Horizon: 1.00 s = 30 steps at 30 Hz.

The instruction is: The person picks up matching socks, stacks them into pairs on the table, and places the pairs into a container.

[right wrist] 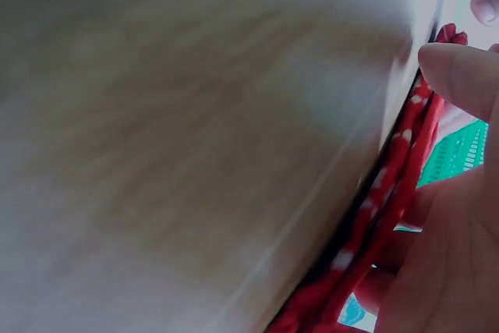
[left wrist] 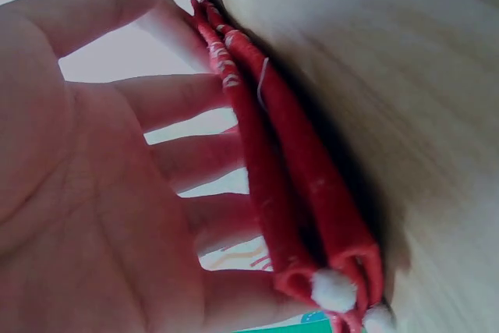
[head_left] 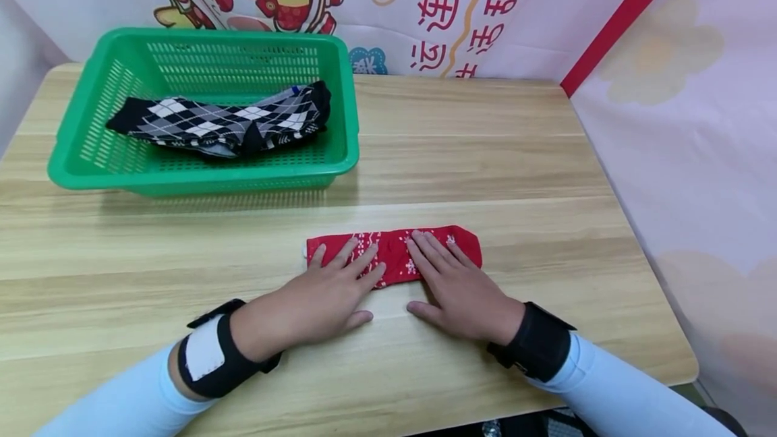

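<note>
A red sock [head_left: 396,258] with white snowflake and band patterns lies flat across the table. Seen from the left wrist, the red fabric [left wrist: 312,169] is in two layers, with small white tufts at the near end. My left hand [head_left: 324,297] rests its spread fingertips on the sock's left half, thumb on the wood. On the right half, my right hand [head_left: 464,292] lays its straight fingers over the snowflakes, the thumb off the fabric. The right wrist view catches the sock's layered edge [right wrist: 390,177] beside that hand.
A green plastic basket [head_left: 347,120] stands at the back left of the wooden table [head_left: 485,154]. Inside lie black, grey and white argyle socks [head_left: 200,119]. A printed cloth [head_left: 516,25] hangs behind the table and along its right side.
</note>
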Tool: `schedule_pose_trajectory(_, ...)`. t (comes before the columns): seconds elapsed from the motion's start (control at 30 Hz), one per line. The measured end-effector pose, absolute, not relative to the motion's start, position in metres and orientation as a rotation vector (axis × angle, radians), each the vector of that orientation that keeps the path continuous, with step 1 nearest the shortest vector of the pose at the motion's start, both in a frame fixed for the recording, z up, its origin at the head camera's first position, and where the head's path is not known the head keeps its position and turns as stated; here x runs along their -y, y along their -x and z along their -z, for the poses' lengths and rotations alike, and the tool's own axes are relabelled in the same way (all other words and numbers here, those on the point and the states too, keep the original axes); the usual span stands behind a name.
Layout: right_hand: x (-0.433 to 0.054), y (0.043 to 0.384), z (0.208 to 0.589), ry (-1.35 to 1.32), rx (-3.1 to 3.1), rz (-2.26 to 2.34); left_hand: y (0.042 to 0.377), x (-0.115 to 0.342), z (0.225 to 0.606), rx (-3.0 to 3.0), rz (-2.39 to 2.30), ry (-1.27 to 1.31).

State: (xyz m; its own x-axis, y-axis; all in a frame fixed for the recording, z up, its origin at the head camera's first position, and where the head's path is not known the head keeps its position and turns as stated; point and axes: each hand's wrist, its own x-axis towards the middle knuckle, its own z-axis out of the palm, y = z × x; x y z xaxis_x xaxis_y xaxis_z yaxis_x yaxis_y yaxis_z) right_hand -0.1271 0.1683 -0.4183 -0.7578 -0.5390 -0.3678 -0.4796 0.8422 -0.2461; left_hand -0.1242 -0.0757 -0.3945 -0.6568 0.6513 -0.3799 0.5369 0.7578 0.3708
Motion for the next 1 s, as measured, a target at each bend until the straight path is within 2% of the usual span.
schedule_pose_trajectory(0.33, -0.187, 0.125, 0.418, 0.664, -2.635, 0.208, 0.125, 0.078, 0.389, -2.501, -0.265, -0.877)
schedule_pose_trajectory(0.73, -0.149, 0.125, 0.406, 0.874, -2.591, 0.178, 0.128, 0.078, 0.391, -2.509, -0.302, -0.993)
schedule_pose_trajectory(1.0, -0.154, 0.127, 0.413, 0.829, -2.577, 0.17, 0.128, 0.078, 0.392, -2.545, -0.246, -0.932)
